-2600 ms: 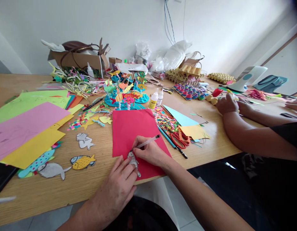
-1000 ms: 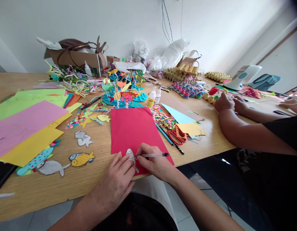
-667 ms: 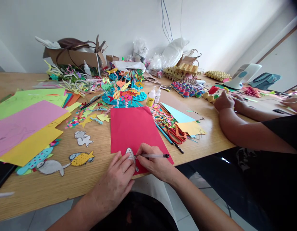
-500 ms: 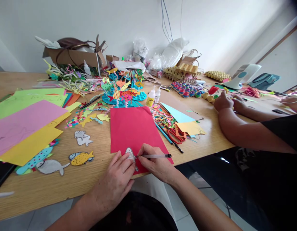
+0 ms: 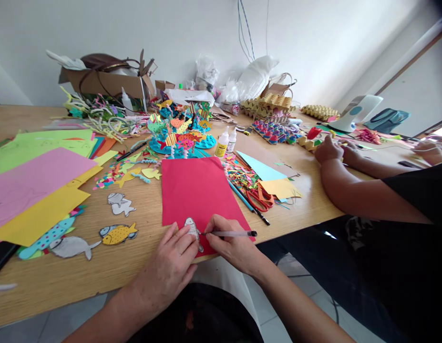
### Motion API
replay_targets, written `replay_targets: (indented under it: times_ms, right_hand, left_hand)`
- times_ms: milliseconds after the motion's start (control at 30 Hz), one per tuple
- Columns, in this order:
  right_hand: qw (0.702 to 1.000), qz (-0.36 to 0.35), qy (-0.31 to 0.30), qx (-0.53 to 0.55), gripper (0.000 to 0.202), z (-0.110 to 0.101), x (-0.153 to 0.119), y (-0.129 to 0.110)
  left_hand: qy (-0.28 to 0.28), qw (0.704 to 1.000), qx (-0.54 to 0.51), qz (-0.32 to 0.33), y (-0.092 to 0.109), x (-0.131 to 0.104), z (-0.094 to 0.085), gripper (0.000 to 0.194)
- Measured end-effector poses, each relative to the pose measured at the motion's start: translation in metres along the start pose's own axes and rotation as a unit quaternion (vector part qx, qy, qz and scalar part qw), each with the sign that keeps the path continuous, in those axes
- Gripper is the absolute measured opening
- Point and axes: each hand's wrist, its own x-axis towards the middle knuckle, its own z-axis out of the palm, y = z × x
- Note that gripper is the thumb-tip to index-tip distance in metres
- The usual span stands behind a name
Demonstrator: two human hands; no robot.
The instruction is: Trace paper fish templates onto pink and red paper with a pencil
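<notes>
A sheet of red paper (image 5: 192, 190) lies at the table's front edge. On its lower part rests a small grey paper fish cutout (image 5: 191, 226), partly covered by fingers. My left hand (image 5: 176, 259) lies flat with fingers stretched out, their tips pressing the cutout against the paper. In my right hand (image 5: 230, 243) is a pen (image 5: 235, 234) with a clear barrel and dark end, gripped between thumb and fingers. Its tip meets the red paper close to the cutout's right side. To the left lie a yellow fish cutout (image 5: 117, 235) and a larger grey one (image 5: 72, 247).
Coloured paper sheets (image 5: 42, 186) are stacked at left. Right of the red paper lie orange-handled scissors (image 5: 260, 199), pencils and paper scraps. Behind stand glue bottles (image 5: 222, 143) and a colourful fish model (image 5: 181, 133). A co-worker's arms (image 5: 335, 186) rest at the right.
The whole view has shifted slightly, so everything appears a little further left. The pen in my right hand has moved a little along the cutout's edge; my left hand stays on it.
</notes>
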Motion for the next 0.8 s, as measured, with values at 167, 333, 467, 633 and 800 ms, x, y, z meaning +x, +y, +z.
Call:
replay_targets:
  times_ms: [167, 333, 467, 633, 800]
  right_hand:
    - [1.0, -0.008, 0.003, -0.003, 0.012, 0.0002, -0.0004, 0.0]
    - [1.0, -0.009, 0.002, 0.0, 0.013, 0.0005, 0.0, -0.0009]
    - [1.0, -0.008, 0.002, 0.004, 0.014, 0.0007, 0.0006, -0.0019]
    - [1.0, -0.008, -0.001, 0.009, 0.013, 0.0023, 0.0028, -0.0023]
    - [1.0, -0.002, -0.002, 0.012, 0.013, 0.003, 0.0066, -0.0021]
  left_hand:
    - [0.005, 1.0, 0.002, 0.007, 0.0001, 0.0, -0.0002, 0.029]
    - [-0.005, 1.0, 0.002, 0.0, 0.0, 0.0005, -0.0012, 0.03]
    - [-0.014, 1.0, -0.002, 0.0, 0.0001, 0.0008, -0.0023, 0.029]
    - [-0.015, 1.0, -0.005, -0.001, -0.0006, 0.0002, -0.0011, 0.03]
    - [-0.008, 1.0, -0.003, 0.003, -0.0016, -0.0007, 0.001, 0.03]
